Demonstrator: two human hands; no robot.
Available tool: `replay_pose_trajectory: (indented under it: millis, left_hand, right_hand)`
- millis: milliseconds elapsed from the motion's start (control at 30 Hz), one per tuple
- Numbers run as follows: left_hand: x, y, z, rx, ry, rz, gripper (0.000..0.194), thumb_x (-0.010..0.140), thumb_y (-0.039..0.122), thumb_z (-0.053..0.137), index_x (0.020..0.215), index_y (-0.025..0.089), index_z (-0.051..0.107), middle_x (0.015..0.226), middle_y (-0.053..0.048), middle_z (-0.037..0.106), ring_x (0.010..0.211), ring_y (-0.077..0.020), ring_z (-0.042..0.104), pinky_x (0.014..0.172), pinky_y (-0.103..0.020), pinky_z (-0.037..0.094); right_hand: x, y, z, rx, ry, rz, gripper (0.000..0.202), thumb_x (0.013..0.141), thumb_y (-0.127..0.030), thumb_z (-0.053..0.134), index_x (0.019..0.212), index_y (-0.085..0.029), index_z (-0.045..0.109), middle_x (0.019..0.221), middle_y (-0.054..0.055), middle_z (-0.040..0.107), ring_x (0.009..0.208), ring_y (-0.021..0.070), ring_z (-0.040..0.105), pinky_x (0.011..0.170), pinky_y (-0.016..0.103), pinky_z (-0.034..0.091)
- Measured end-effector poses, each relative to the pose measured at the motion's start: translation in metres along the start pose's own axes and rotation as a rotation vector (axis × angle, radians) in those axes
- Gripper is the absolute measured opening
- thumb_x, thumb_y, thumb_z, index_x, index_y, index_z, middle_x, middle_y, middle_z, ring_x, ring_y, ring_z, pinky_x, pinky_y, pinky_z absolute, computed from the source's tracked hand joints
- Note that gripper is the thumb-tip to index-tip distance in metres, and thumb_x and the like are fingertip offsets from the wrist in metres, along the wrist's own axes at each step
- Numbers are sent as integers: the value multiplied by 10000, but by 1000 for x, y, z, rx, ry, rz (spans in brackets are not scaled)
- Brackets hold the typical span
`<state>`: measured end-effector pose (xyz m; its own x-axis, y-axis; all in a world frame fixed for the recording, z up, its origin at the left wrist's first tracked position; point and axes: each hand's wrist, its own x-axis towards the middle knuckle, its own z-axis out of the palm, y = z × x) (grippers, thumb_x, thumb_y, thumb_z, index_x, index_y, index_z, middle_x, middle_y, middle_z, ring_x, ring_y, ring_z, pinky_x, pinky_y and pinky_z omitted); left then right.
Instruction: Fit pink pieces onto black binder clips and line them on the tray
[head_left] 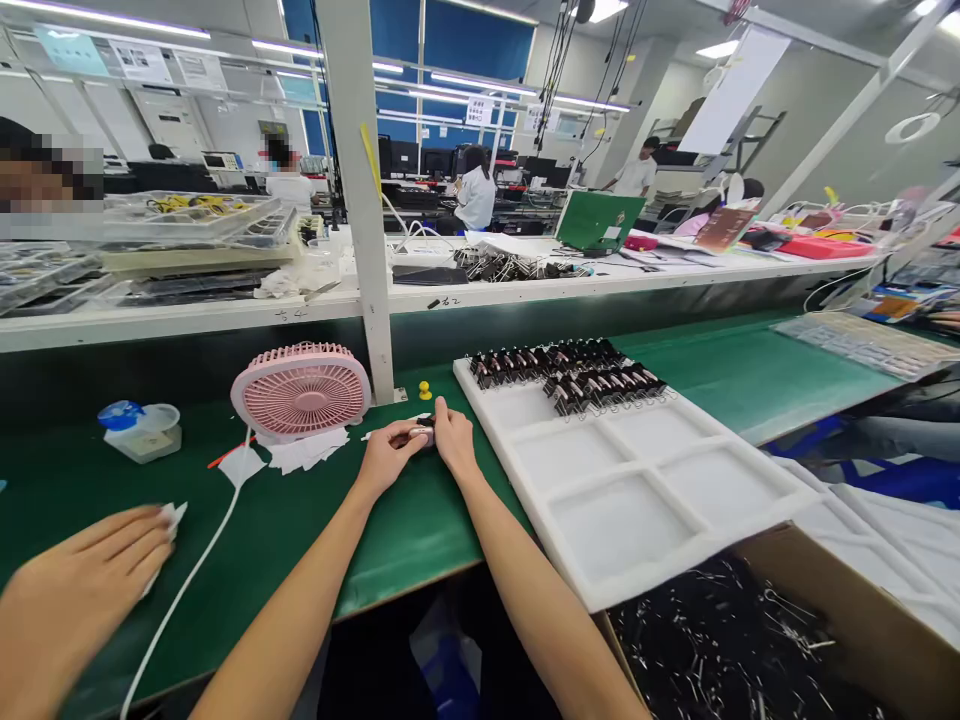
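Note:
Both hands meet over the green mat, in front of a small yellow object (425, 391). My left hand (390, 455) has its fingers closed on a small dark and silvery part (426, 432). On the part's other side, my right hand (454, 437) holds it with bent fingers. The fingers cover most of the part, so its shape is unclear. Right of my hands lies a white foam tray (517, 465) with rows of black binder clips (607, 388) gripping small pieces in its far compartments.
A pink fan (304, 392) stands on white paper, its white cable (187, 580) running toward me. Another person's hand (97, 580) holds white tissue at the left. A cardboard box (825, 590) of black clips sits below the tray. A clear container (142, 432) stands far left.

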<state>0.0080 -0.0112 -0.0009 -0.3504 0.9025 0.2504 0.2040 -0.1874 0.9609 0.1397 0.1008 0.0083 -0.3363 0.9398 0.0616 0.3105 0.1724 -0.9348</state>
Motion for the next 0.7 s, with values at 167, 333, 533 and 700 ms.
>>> replay_pose_trajectory:
  millis: [167,333,533,700]
  left_hand:
    - [13,-11,22,-132,81,-84,501,643,530,964,976,175,842,1040,-129,816,989,-317,763,961,-474,609]
    - [15,-10,9,-209,144,-160,544,650,545,959,985,135,828,963,-142,807,854,-268,746,758,-378,594]
    - [15,-4,7,-203,124,-220,567,590,501,994,974,114,841,899,-126,801,771,-221,709,718,-338,572]
    - [11,1,9,-153,48,-231,534,611,475,989,975,108,854,892,-125,797,783,-216,700,714,-322,563]
  right_hand:
    - [7,6,-6,-80,11,42,538,1075,-514,383,667,-252,614,874,151,744,918,332,675,881,394,461]
    - [10,14,-12,-151,61,115,531,1104,-439,341,739,-225,661,992,169,760,999,337,676,923,393,460]
    - [5,11,-14,-193,29,71,632,1122,-548,285,779,-210,695,925,158,764,925,323,668,864,355,461]
    - [1,4,-14,-334,-60,68,596,1142,-470,286,964,-171,770,1089,180,778,1028,329,694,902,344,456]
